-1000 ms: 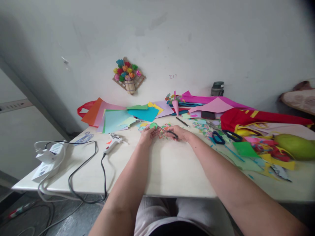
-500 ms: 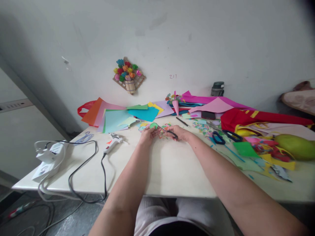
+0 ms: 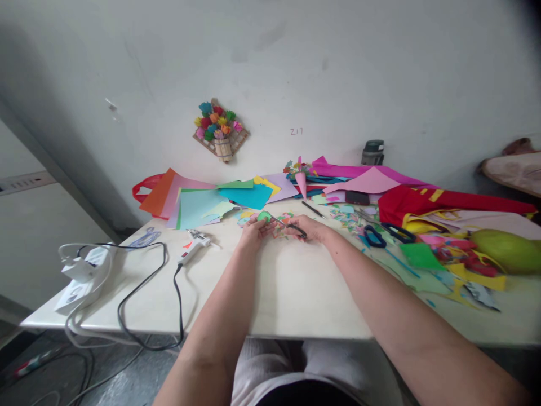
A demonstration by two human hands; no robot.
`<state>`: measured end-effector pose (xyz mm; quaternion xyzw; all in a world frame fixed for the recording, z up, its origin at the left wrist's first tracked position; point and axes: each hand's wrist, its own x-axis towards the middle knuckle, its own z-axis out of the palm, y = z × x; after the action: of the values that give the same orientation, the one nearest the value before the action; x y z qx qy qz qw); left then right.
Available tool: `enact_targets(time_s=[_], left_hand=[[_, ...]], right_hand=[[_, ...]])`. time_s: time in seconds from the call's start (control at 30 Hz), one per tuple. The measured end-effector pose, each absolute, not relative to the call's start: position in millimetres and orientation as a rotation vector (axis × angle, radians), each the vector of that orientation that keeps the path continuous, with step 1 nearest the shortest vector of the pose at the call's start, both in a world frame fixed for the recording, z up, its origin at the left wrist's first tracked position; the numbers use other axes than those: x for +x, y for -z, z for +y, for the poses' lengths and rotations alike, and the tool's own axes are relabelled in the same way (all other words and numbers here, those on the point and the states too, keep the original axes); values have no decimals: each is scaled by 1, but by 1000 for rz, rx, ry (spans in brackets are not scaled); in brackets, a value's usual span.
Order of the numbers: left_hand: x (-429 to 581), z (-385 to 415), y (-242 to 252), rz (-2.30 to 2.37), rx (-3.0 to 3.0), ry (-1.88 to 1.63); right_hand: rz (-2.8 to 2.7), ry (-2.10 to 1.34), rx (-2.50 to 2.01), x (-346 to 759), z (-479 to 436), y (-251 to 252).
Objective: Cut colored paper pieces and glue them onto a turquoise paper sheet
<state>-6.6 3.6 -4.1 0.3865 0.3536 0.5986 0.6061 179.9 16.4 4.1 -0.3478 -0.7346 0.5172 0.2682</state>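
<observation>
My left hand (image 3: 256,232) pinches a small round piece of green paper (image 3: 264,216) above the table. My right hand (image 3: 310,228) is closed round the dark handles of a pair of scissors (image 3: 300,230), whose blades point left to the green paper. Whether the blades touch the paper is too small to tell. Small coloured paper scraps (image 3: 282,221) lie just behind and between the hands.
On the left lie a glue gun (image 3: 192,250), its black cord and a white power strip (image 3: 84,276). Coloured paper sheets (image 3: 198,204) line the back. To the right are blue-handled scissors (image 3: 375,237), cut scraps, a green fruit (image 3: 502,251) and red cloth (image 3: 418,207). A pen (image 3: 313,210) lies behind.
Almost nothing differs. Both hands keep their places with the green paper and the scissors; the scissor blades may have shifted slightly at the paper's edge.
</observation>
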Motion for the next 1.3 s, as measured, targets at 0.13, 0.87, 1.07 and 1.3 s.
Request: enact_targets(time_s=[0.13, 0.87, 1.07, 1.3], left_hand=[[-7, 4, 5, 816, 906, -1385], [-5, 3, 4, 836, 923, -1378], [-5, 2, 4, 828, 920, -1385], [-4, 2, 4, 816, 956, -1369]], right_hand=[[-2009, -1379, -937, 181, 18, -2], [-1990, -1394, -885, 181, 15, -5], [-1994, -1392, -904, 181, 18, -2], [-1982, -1386, -932, 181, 16, -3]])
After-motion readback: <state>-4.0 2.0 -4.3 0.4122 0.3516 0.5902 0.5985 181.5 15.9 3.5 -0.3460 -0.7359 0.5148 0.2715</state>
